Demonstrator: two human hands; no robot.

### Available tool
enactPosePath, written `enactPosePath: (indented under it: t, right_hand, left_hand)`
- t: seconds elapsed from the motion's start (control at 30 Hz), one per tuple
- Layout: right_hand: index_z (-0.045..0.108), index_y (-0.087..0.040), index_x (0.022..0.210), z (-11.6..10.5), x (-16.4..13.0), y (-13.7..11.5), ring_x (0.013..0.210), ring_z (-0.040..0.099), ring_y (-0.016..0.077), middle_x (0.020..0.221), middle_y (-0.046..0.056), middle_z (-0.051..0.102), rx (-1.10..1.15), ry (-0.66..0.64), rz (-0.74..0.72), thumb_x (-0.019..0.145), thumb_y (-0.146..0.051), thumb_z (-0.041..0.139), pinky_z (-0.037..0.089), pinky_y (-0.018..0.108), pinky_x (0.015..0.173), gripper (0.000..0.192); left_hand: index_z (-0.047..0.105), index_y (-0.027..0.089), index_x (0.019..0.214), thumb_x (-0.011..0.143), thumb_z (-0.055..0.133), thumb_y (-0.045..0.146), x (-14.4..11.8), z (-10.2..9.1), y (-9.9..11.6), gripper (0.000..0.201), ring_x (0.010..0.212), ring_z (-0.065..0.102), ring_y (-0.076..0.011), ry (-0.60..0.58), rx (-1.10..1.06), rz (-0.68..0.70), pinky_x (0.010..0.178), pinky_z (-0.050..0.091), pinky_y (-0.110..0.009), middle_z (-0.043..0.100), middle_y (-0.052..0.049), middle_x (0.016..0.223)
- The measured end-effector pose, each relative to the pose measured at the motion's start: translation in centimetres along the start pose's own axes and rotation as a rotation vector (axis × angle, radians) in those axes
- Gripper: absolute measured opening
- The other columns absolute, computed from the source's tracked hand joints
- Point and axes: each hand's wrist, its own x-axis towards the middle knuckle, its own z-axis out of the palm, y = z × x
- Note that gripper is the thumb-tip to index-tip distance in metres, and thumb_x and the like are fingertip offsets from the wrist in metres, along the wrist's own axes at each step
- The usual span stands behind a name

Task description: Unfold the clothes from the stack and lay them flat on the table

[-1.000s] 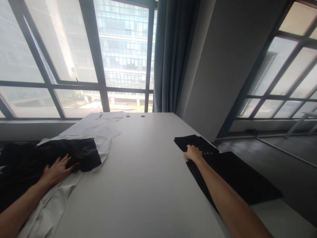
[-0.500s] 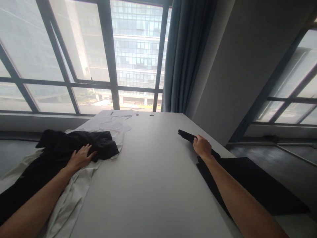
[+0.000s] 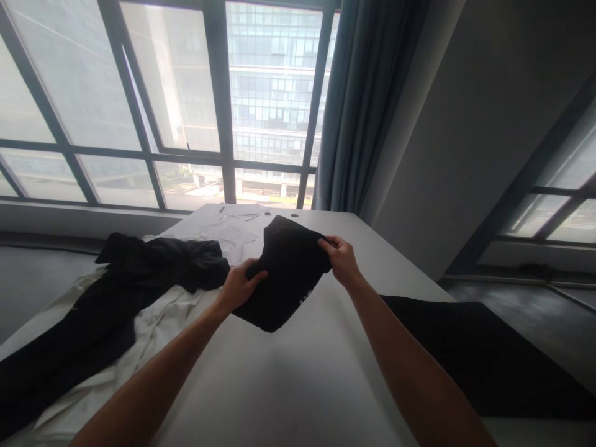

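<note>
Both my hands hold up a small black garment above the middle of the white table. My left hand grips its left edge and my right hand pinches its upper right corner. The cloth hangs slack between them, its lower corner near the tabletop. Small white print shows on its lower right part.
A heap of black clothing lies over white garments on the table's left side. A flat black cloth covers the right edge. Papers lie at the far end by the windows. A blue curtain hangs behind.
My right hand lifted the small black garment from the right edge and carried it to the middle. My left hand left the black heap and took hold of the garment.
</note>
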Motion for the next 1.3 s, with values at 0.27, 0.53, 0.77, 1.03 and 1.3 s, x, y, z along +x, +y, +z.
enactPosePath:
  t: [0.27,0.53,0.77,1.03,1.3]
  right_hand:
    - [0.065,-0.016,0.086,-1.4,-0.3,4.1,0.073,0.064,0.0193,0.078,0.005,0.069,-0.446,-0.068,-0.002,0.065,-0.029,0.068,0.052,0.031,0.068,0.025]
    - [0.069,-0.019,0.094,0.4,-1.5,4.4,0.087,0.066,0.0199,0.090,0.006,0.072,-0.591,-0.470,-0.178,0.077,-0.025,0.060,0.050,0.038,0.089,0.020]
    - [0.056,-0.021,0.091,0.3,-0.6,3.3,0.079,0.061,0.0206,0.086,0.005,0.066,-0.475,-0.090,-0.245,0.084,-0.031,0.047,0.050,0.035,0.076,0.015]
    - [0.052,-0.021,0.098,1.4,-1.6,-1.1,0.069,0.053,0.0181,0.075,0.001,0.056,-0.475,-0.037,-0.353,0.090,-0.050,0.045,0.043,0.030,0.066,0.030]
    - [0.062,-0.020,0.075,0.5,-1.3,-5.8,0.066,0.053,0.0160,0.080,0.003,0.061,-0.968,-0.501,-0.585,0.068,-0.050,0.077,0.039,0.029,0.063,0.034]
  left_hand:
    - [0.073,0.022,0.102,0.091,0.053,0.029,0.6,-0.9,-0.6,0.023,0.087,0.066,-0.0228,0.017,0.288,0.187,0.081,0.049,-0.033,0.073,-0.007,0.097]
    - [0.069,0.023,0.112,0.091,0.058,0.028,-0.1,0.5,0.2,0.025,0.093,0.056,-0.0233,0.024,0.323,0.436,0.088,0.047,-0.038,0.063,-0.008,0.095]
    - [0.068,0.023,0.111,0.084,0.060,0.026,0.2,-1.3,-1.0,0.028,0.093,0.062,-0.0259,0.031,0.351,0.189,0.087,0.047,-0.039,0.067,-0.007,0.100]
    - [0.065,0.016,0.083,0.074,0.060,0.049,1.4,-3.1,-1.2,0.035,0.069,0.062,-0.0217,0.030,-0.235,-0.220,0.068,0.050,-0.034,0.065,-0.004,0.071]
    - [0.062,0.019,0.087,0.076,0.059,0.048,1.7,-9.8,2.9,0.031,0.081,0.063,-0.0224,0.203,0.057,0.033,0.082,0.050,-0.036,0.068,-0.003,0.082]
